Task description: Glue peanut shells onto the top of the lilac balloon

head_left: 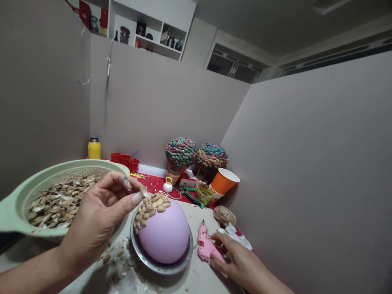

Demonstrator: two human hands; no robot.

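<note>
Head view: 3 red cups [125, 159] stand behind the green colander [18, 200]

The left hand [107, 204] is bare, and so is the left forearm [33, 269], down to where the view cuts it off. A small blue-green mark [124, 179] (paint or ink, I can't tell which) sits on one finger, with whitish specks [129, 188] close to its tip. The left thumbnail [136, 198] looks pale and smooth. The right hand [235, 255] is bare too, tapering into an uncovered right forearm [269, 281]; its finer details are too dim to read.
</note>
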